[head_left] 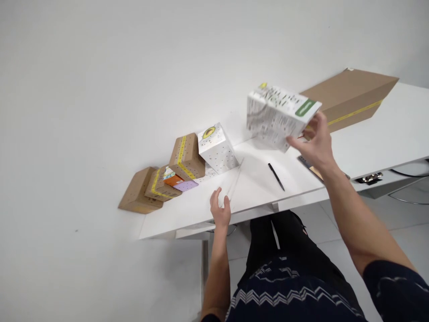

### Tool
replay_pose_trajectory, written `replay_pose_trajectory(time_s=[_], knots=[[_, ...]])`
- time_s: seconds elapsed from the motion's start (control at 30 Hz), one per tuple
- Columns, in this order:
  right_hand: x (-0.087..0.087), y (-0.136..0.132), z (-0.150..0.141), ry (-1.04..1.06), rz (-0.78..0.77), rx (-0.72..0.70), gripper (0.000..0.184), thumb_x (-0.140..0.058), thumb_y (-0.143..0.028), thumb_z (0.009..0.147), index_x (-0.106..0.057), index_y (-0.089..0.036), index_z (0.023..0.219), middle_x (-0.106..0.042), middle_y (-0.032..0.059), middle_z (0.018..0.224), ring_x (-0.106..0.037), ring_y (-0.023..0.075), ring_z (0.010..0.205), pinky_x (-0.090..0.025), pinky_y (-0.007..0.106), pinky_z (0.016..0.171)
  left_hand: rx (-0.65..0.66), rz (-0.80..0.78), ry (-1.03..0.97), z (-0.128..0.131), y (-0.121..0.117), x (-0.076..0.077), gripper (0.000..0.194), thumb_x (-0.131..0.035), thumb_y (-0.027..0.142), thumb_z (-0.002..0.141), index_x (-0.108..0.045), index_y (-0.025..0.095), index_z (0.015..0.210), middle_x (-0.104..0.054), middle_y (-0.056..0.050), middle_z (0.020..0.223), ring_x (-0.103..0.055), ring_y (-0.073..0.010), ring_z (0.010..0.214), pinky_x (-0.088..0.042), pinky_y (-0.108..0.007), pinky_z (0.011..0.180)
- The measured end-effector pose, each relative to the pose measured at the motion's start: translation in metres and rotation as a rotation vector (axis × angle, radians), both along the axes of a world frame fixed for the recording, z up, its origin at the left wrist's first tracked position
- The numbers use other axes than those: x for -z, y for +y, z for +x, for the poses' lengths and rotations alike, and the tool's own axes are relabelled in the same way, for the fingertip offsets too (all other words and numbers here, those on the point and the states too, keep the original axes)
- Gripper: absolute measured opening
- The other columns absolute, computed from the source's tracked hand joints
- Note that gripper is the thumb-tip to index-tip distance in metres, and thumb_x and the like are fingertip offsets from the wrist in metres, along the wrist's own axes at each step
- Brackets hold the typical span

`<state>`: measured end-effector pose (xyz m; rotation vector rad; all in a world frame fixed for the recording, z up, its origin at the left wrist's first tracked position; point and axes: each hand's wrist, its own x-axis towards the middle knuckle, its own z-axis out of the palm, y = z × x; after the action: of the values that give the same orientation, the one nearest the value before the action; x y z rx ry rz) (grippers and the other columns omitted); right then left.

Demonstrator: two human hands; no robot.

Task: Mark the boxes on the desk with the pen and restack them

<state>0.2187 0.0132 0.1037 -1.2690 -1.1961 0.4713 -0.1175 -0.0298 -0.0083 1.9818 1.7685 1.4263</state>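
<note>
My right hand (317, 143) grips one end of a white printed carton (281, 114) with a green label, holding it tilted above the table. Over the table's front edge is my left hand (220, 210), fingers apart and nothing in it. A clear ruler-like strip (236, 179) lies just beyond those fingers. Between the hands a black pen (276, 177) rests on the white table (254, 192). Another white box (217, 150), with an avocado picture on it, stands against the wall.
Left of the avocado box are several brown cardboard boxes (187, 156) with yellow tape, plus a small orange and purple box (179, 181). A large cardboard box (355, 96) sits at the back right. Partly behind my right wrist lies a clipboard-like flat item (310, 167). A metal clip (372, 178) shows at the front edge.
</note>
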Motion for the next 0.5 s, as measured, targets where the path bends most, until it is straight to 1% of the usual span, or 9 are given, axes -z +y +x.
replay_pose_trajectory(time_s=[0.07,0.13,0.2,0.27,0.3,0.37,0.43,0.5], knots=[[0.015,-0.030,-0.012,0.059,-0.042,-0.214,0.080,-0.072,-0.038,0.071,-0.031,-0.028,0.138,-0.045,0.0107,0.139,-0.053,0.0300,0.118,-0.058,0.042,0.077,0.014,-0.067,-0.195,-0.001,-0.008,0.004,0.042,-0.053,0.043,0.087,-0.057,0.019,0.121,-0.062,-0.014,0.121,-0.055,-0.0232,0.119,-0.042,-0.040,0.103],[0.038,-0.050,-0.026,0.098,-0.125,-0.360,0.080,-0.074,-0.038,0.068,-0.036,-0.027,0.138,-0.049,0.0101,0.136,-0.055,0.0304,0.116,-0.060,0.039,0.073,0.049,-0.108,-0.386,0.001,-0.011,0.002,0.047,-0.053,0.047,0.087,-0.055,0.018,0.124,-0.062,-0.014,0.122,-0.056,-0.0230,0.119,-0.042,-0.040,0.103],[0.063,-0.060,-0.041,0.076,-0.208,-0.462,0.077,-0.071,-0.038,0.071,-0.037,-0.027,0.139,-0.051,0.0098,0.135,-0.055,0.0316,0.116,-0.060,0.038,0.073,0.104,-0.148,-0.543,0.005,-0.010,-0.004,0.052,-0.050,0.050,0.088,-0.051,0.019,0.130,-0.059,-0.014,0.128,-0.054,-0.0231,0.121,-0.041,-0.039,0.104],[0.084,-0.061,-0.054,0.012,-0.273,-0.549,0.077,-0.069,-0.036,0.073,-0.035,-0.030,0.142,-0.050,0.0085,0.138,-0.053,0.0325,0.121,-0.058,0.040,0.078,0.158,-0.202,-0.654,0.010,-0.009,-0.010,0.058,-0.045,0.055,0.089,-0.046,0.021,0.137,-0.052,-0.012,0.137,-0.049,-0.0235,0.127,-0.040,-0.038,0.106],[0.092,-0.060,-0.059,-0.017,-0.292,-0.586,0.077,-0.068,-0.034,0.074,-0.034,-0.032,0.143,-0.050,0.0075,0.139,-0.051,0.0324,0.123,-0.057,0.041,0.081,0.181,-0.235,-0.689,0.013,-0.009,-0.011,0.060,-0.042,0.057,0.089,-0.043,0.023,0.139,-0.048,-0.011,0.142,-0.046,-0.0235,0.130,-0.040,-0.037,0.106],[0.102,-0.058,-0.065,-0.042,-0.311,-0.638,0.078,-0.066,-0.031,0.075,-0.031,-0.035,0.145,-0.047,0.0050,0.142,-0.046,0.0314,0.128,-0.054,0.043,0.088,0.205,-0.306,-0.704,0.017,-0.008,-0.012,0.062,-0.039,0.058,0.090,-0.040,0.024,0.142,-0.043,-0.009,0.146,-0.041,-0.0229,0.134,-0.040,-0.035,0.106],[0.107,-0.056,-0.068,-0.028,-0.320,-0.649,0.079,-0.065,-0.030,0.076,-0.028,-0.037,0.146,-0.044,0.0031,0.145,-0.042,0.0299,0.131,-0.052,0.044,0.093,0.191,-0.351,-0.667,0.019,-0.007,-0.009,0.060,-0.040,0.056,0.090,-0.040,0.026,0.141,-0.044,-0.007,0.146,-0.040,-0.0220,0.135,-0.040,-0.034,0.106],[0.109,-0.058,-0.070,-0.011,-0.328,-0.627,0.078,-0.063,-0.031,0.078,-0.026,-0.037,0.147,-0.041,0.0022,0.148,-0.040,0.0288,0.133,-0.049,0.044,0.097,0.161,-0.361,-0.609,0.018,-0.004,-0.006,0.057,-0.043,0.054,0.091,-0.042,0.027,0.141,-0.047,-0.005,0.144,-0.040,-0.0214,0.135,-0.038,-0.035,0.107]])
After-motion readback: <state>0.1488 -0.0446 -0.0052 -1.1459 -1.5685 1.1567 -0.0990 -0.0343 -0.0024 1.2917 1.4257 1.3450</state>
